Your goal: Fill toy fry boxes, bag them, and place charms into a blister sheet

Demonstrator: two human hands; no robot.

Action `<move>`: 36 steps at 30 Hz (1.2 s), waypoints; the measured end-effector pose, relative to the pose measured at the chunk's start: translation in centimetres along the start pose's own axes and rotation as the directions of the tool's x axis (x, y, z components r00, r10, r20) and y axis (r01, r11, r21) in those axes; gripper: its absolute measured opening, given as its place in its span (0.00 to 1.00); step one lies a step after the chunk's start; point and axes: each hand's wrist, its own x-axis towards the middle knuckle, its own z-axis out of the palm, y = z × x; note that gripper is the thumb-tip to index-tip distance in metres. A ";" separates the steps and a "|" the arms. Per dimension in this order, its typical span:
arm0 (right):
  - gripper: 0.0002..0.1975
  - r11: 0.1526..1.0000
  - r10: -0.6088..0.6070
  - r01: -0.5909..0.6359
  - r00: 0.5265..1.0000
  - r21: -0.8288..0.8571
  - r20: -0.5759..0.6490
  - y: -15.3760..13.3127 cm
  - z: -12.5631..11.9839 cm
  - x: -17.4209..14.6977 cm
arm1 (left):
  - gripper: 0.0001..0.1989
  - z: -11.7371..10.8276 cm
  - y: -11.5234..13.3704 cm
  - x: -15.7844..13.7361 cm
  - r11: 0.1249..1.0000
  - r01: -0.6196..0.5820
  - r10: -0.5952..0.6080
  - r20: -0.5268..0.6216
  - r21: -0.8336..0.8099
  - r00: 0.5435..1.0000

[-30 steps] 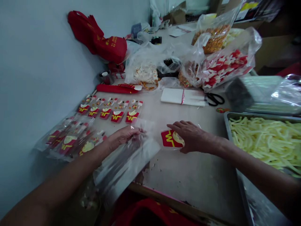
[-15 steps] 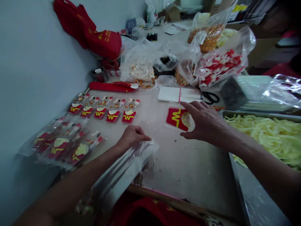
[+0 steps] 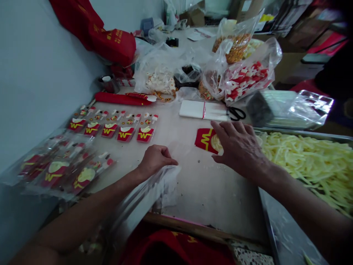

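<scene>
My left hand (image 3: 157, 159) pinches the top edge of a clear plastic bag (image 3: 138, 208), which hangs down over the table's front edge. My right hand (image 3: 238, 147) hovers at the right end of a small red fries carton (image 3: 203, 140) with a yellow zigzag mark. Its thumb and fingers are spread apart around the pale fries (image 3: 216, 142) in the carton's mouth; whether they touch it I cannot tell. The hand covers part of that end. To the left, several similar cartons (image 3: 145, 134) lie in a row with tiny food-shaped pieces above them.
Filled clear packets (image 3: 55, 171) overlap at the left edge. On the right stands a metal tray (image 3: 267, 217) heaped with yellow strips (image 3: 309, 162). Farther back are black-handled scissors (image 3: 237, 114), a white banded stack (image 3: 191, 109) and a bag of red-and-white pieces (image 3: 248, 81).
The view has shifted slightly, so most things sit farther left. My right hand has come a little farther over the carton's mouth. My left hand keeps its pinch on the bag.
</scene>
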 end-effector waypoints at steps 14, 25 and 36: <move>0.52 0.996 -0.014 0.007 0.998 0.090 0.069 -2.6 1.9 -1.2 | 0.15 -0.7 -0.2 2.8 0.980 0.033 0.045 0.381 -0.196 0.924; 0.49 0.964 -0.203 0.159 0.957 0.212 0.205 -4.9 1.9 -0.2 | 0.19 -2.2 -1.8 1.0 0.961 0.071 0.015 0.309 -0.266 0.951; 0.51 0.872 -0.343 0.189 0.895 0.452 0.287 -9.6 4.6 -1.9 | 0.16 -4.3 -5.2 0.1 0.995 0.050 0.012 0.618 -0.083 0.786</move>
